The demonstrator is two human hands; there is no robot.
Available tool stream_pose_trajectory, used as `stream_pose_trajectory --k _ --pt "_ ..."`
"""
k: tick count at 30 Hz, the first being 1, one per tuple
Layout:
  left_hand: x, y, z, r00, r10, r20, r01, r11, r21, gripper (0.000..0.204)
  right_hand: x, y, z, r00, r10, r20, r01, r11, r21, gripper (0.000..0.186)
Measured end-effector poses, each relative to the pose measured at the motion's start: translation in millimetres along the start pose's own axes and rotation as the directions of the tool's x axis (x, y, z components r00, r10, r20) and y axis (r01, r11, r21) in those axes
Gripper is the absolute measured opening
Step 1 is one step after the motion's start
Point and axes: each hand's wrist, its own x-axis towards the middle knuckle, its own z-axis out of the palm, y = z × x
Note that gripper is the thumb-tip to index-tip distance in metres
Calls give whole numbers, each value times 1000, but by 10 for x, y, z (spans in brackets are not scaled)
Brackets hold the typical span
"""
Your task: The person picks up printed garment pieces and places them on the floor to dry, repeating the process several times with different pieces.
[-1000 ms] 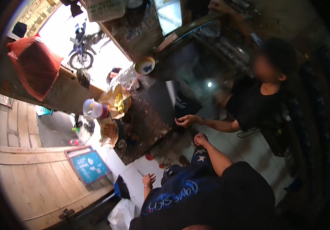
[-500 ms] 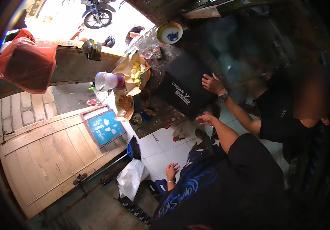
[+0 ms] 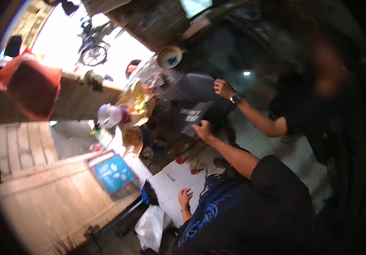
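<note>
My right hand (image 3: 202,130) grips the lower edge of a black, flat, bag-like piece (image 3: 183,95) with white print, which lies folded at the dark worktop's edge. A co-worker's hand (image 3: 223,88), with a watch at the wrist, is at its upper right corner. My left hand (image 3: 185,196) hangs lower, over the white tiled floor, its fingers loosely apart and holding nothing. Left of the black piece are paper with yellow pieces (image 3: 140,103), a clear cup (image 3: 110,114) and a brown paper with food (image 3: 132,138). The picture is somewhat blurred.
A co-worker (image 3: 302,119) is at the right. A bowl (image 3: 170,57) stands on the worktop. At left are a red plastic bag (image 3: 28,85), a wooden door (image 3: 51,199), a blue framed board (image 3: 111,172) and an open doorway showing a motorbike (image 3: 93,46). A white bag (image 3: 149,227) lies low.
My right hand has moved up onto the black piece and taken hold of it. The co-worker's hand has shifted to its upper corner, and part of the piece is folded over.
</note>
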Motion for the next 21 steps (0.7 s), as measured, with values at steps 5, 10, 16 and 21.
stream_pose_trajectory --k 5,10,16,21 --pt "105 572 99 956 269 113 -262 962 -74 22 -484 -875 -338 909 -407 89 398 911 106 31" --pt "-63 1391 206 797 549 251 -503 834 -227 24 -1157 -1537 -811 785 -450 426 505 863 -19 27" --pt "-1054 2213 557 437 863 254 -832 495 -252 39 -1625 -2011 -1022 393 -483 782 457 841 290 13" --pt "-1048 2272 345 353 823 446 -817 503 -282 31 -1792 -2239 -1087 280 -505 816 318 851 418 6"
